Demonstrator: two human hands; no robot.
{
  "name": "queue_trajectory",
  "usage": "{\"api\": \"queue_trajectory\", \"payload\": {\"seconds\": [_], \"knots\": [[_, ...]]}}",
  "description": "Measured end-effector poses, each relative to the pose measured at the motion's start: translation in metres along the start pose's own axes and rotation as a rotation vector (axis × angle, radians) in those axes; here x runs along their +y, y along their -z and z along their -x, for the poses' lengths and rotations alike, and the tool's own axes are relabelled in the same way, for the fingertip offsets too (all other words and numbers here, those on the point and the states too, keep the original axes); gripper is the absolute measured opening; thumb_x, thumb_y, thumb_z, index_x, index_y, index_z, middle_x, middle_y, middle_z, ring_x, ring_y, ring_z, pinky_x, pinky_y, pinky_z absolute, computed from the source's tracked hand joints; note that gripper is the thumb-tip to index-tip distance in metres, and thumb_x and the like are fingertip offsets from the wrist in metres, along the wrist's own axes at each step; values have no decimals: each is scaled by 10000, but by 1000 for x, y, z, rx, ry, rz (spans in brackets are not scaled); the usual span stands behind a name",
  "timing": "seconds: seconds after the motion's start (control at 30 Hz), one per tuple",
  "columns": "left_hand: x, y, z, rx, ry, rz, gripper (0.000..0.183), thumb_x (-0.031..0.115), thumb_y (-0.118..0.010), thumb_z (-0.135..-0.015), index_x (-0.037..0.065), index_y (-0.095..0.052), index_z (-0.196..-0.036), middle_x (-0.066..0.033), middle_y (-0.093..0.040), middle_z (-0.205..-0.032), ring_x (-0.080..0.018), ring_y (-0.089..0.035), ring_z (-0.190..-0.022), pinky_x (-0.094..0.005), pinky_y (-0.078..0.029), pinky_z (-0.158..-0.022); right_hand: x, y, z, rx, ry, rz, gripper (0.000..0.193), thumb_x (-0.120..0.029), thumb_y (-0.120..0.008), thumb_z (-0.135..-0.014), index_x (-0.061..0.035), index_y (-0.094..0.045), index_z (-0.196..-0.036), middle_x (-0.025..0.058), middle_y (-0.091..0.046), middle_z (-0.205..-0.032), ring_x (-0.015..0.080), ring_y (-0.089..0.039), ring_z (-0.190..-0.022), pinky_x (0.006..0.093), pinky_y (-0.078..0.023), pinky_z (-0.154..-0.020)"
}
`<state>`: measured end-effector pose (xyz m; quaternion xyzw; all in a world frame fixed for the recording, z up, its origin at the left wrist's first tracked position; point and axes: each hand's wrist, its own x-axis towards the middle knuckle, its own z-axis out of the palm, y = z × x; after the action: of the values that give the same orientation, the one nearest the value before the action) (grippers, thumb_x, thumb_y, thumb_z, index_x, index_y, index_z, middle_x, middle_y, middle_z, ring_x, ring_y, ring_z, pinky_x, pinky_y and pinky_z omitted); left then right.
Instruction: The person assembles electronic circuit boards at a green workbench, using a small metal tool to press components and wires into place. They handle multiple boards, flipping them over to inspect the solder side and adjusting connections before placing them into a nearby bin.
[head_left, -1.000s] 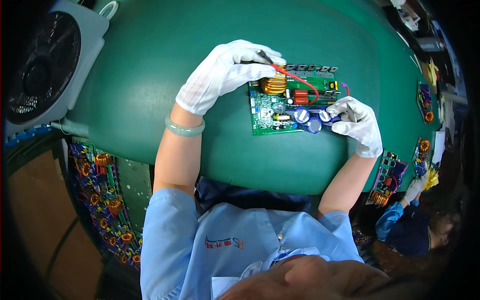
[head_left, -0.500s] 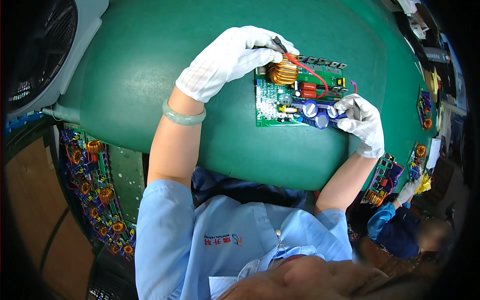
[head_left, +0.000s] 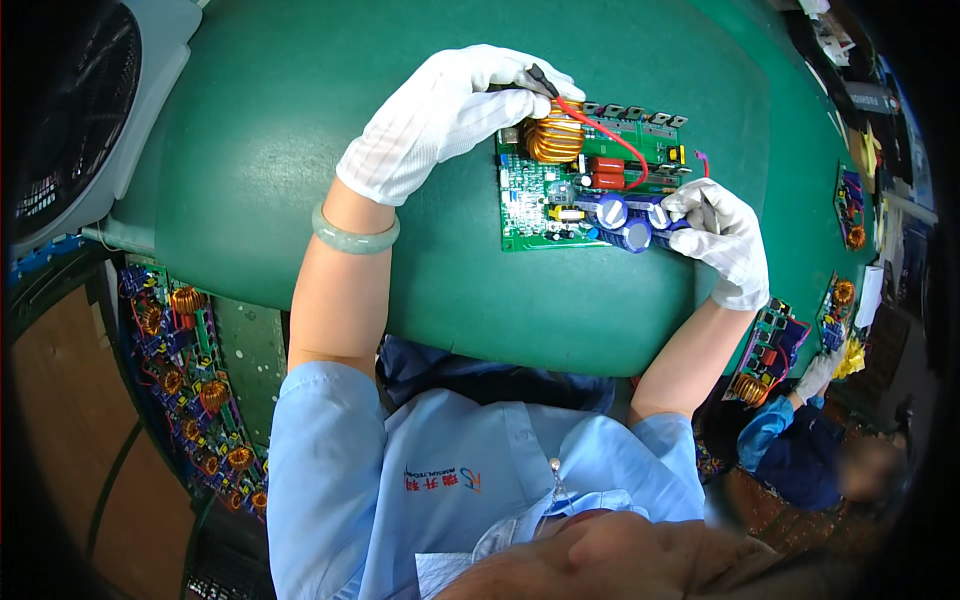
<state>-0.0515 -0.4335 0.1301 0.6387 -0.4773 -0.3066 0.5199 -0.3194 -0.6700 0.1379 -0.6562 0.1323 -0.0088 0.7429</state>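
A green circuit board (head_left: 525, 235) is held over the green table between my two white-gloved hands. My left hand (head_left: 440, 120) is closed on its far left corner, beside a copper-wound coil (head_left: 553, 135). A red wire (head_left: 610, 133) with a black-sleeved end rises by those fingertips and curves back over the board. My right hand (head_left: 722, 240) is closed on the board's right end, next to blue capacitors (head_left: 625, 222). A small dark grey piece (head_left: 708, 213) shows between its fingers; its kind is unclear. Gloved fingers hide both gripped edges.
More boards with coils (head_left: 190, 390) fill a place below the table at left. A fan (head_left: 80, 110) stands at far left. Another board (head_left: 768, 355) lies by my right forearm. At right, a co-worker's gloved hand (head_left: 822, 372) is near a further board (head_left: 838, 315).
The board and both hands have shifted slightly left and away from me, my left hand the most. The grip looks the same. The co-worker's hand has moved up a little.
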Motion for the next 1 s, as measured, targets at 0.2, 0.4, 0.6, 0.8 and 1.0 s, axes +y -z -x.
{"api": "queue_trajectory", "payload": {"seconds": [0.2, 0.4, 0.6, 0.8, 1.0], "knots": [[4, 2, 1, 11, -119, -73, 224, 93, -721, -903, 19, -746, -1113, -58, -710, -1229, -152, -657, -1036, -291, -529, -936, -6, 5, 9, 46, -17, 67, 412, 10, -849, -725, 21, -662, -1092, 110, -649, -1125, 212, -613, -1061, 349, -474, -944], [10, 2, 5, 9, -12, -43, 211, 116, -696, -931, 7, -749, -1104, -59, -716, -1191, -146, -679, -980, -266, -547, -864, -9, 13, 14, -9, -79, 149, 430, 17, -868, -679, 11, -636, -1042, 117, -621, -1161, 227, -594, -1101, 344, -455, -973], [11, -1, 1, 32, 107, 94, 305, 206, -550, -1036, -21, -747, -1093, -66, -722, -1118, -143, -652, -924, -265, -531, -801, -3, 15, 15, -11, -109, 92, 557, 62, -879, -645, -2, -607, -1127, 96, -621, -1189, 210, -584, -1156, 344, -449, -1023], [1, 7, -1, 46, 103, 181, 354, 280, -562, -1024, -12, -753, -1080, -55, -740, -963, -133, -631, -908, -287, -497, -819, -1, 12, 10, 10, -224, 84, 700, 112, -887, -597, -27, -578, -1210, 34, -616, -1202, 142, -573, -1172, 318, -453, -1054], [-3, 32, 9, 62, 2, 20, 329, 333, -663, -958, 29, -783, -997, -49, -754, -1007, -121, -649, -901, -238, -481, -712, 1, 13, 7, -14, -209, 128, 739, 95, -903, -585, -35, -576, -1236, 12, -614, -1202, 126, -576, -1152, 318, -464, -1043]]}}
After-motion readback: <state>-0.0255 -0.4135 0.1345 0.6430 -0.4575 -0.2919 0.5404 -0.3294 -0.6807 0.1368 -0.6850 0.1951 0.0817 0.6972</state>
